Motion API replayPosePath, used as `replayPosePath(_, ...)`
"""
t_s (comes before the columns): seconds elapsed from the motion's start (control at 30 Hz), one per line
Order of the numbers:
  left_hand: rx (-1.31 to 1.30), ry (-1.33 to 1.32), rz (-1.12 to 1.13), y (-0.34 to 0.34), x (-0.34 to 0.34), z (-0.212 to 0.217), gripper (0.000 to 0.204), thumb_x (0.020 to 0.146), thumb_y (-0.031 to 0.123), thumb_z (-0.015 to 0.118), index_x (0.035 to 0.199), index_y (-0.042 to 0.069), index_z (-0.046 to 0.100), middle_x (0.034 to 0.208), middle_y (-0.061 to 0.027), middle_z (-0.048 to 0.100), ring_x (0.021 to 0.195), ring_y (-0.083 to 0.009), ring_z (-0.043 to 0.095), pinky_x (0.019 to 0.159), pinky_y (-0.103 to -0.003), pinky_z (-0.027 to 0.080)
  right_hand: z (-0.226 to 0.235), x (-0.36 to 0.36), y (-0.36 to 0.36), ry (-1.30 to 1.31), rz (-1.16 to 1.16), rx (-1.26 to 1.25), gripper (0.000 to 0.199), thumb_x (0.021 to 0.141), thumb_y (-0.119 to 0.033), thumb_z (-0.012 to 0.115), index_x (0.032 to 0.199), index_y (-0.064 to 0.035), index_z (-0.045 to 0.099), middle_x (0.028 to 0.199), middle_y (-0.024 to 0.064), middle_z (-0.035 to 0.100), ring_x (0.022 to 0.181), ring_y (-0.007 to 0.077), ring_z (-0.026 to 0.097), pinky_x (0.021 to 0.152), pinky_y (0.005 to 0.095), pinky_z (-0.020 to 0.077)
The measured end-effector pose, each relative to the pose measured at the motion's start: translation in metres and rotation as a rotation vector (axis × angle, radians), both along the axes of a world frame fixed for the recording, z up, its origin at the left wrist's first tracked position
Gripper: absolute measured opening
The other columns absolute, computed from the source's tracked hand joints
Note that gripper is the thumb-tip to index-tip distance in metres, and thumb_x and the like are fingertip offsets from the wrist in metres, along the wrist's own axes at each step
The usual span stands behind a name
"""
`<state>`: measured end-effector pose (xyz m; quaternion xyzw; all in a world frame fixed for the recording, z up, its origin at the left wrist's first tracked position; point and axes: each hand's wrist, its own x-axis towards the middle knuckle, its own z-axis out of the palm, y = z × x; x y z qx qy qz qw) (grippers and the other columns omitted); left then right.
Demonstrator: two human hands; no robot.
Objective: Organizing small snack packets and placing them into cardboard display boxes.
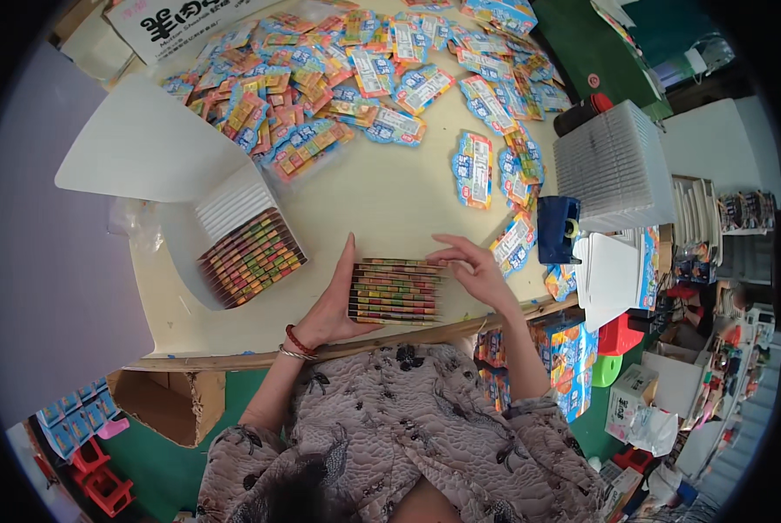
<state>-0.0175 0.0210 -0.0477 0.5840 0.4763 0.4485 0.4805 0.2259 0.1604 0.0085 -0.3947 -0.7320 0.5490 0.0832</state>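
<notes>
On the pale tabletop, items entered from largest to smallest.

One table, cream-coloured, with a wooden front edge against my body.

One loose heap of colourful blister-card packets across the far side; too many and too overlapped to count. About six more lie apart from it toward the right.

One white open box to my left, lid flap raised, holding one tight row of multicoloured packs on edge; count not readable.

One white ribbed stack at the right edge of the table.

One blue tape dispenser, just beside that stack.

One block of stacked multicoloured packs at the near edge, directly in front of me; roughly ten layers show along its side.

My left hand: one, flat and open-palmed, pressed against the block's left end, nothing clasped. Two bracelets on that wrist.

My right hand: one, fingers spread loose, fingertips touching the block's upper right corner, nothing gripped.
</notes>
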Motion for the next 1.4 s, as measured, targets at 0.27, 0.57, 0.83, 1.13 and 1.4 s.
replayPosePath(0.27,0.078,0.173,-0.018,-0.001,-0.001,-0.012,0.133,0.061,0.016,0.088,0.149,0.007,-0.011,0.147,-0.0206,0.022,0.134,-0.0306,0.032,0.109,-0.038,0.032,-0.046,-0.014,-0.071,0.439,-0.526,-0.23,0.048,0.099,-0.024,0.031,0.143,-0.0043,0.034,0.135,0.0141,0.048,0.127,0.02,0.042,0.109,0.0328,0.0272)
replayPosePath(0.57,0.103,0.249,0.071,0.005,-0.007,-0.02,0.127,0.059,0.021,0.091,0.149,0.008,0.003,0.142,-0.0174,0.026,0.132,-0.031,0.031,0.109,-0.039,0.031,-0.062,-0.026,-0.059,0.434,-0.362,0.014,0.083,0.095,-0.062,0.027,0.146,0.0034,0.018,0.151,0.0153,0.022,0.141,0.0264,0.019,0.114,0.036,0.0145)
replayPosePath(0.83,0.073,0.341,0.052,0.01,-0.012,0.0,0.119,0.055,0.026,0.091,0.145,0.005,0.016,0.139,-0.0191,0.029,0.132,-0.0349,0.031,0.11,-0.041,0.03,-0.007,-0.002,-0.027,-0.039,0.194,0.294,0.119,0.061,-0.036,0.085,0.149,-0.0048,0.011,0.146,0.02,0.023,0.138,0.0342,0.025,0.112,0.0421,0.0256)
replayPosePath(1.13,0.146,0.379,0.026,0.006,-0.018,0.005,0.104,0.061,0.022,0.087,0.141,0.005,0.023,0.134,-0.0231,0.032,0.128,-0.0383,0.035,0.107,-0.039,0.034,-0.024,-0.004,-0.028,0.01,0.238,0.482,0.095,0.057,-0.021,0.083,0.134,-0.0022,0.03,0.124,0.0197,0.04,0.12,0.0373,0.039,0.102,0.0428,0.0378)
replayPosePath(1.4,0.271,0.398,0.203,-0.04,-0.014,0.054,0.078,0.057,0.008,0.078,0.126,0.007,0.042,0.123,-0.0202,0.041,0.12,-0.0384,0.041,0.094,-0.041,0.046,-0.005,-0.021,-0.039,0.199,0.296,0.529,0.095,0.053,-0.015,0.086,0.13,-0.008,0.032,0.128,0.0216,0.037,0.123,0.0394,0.038,0.1,0.0416,0.0409)
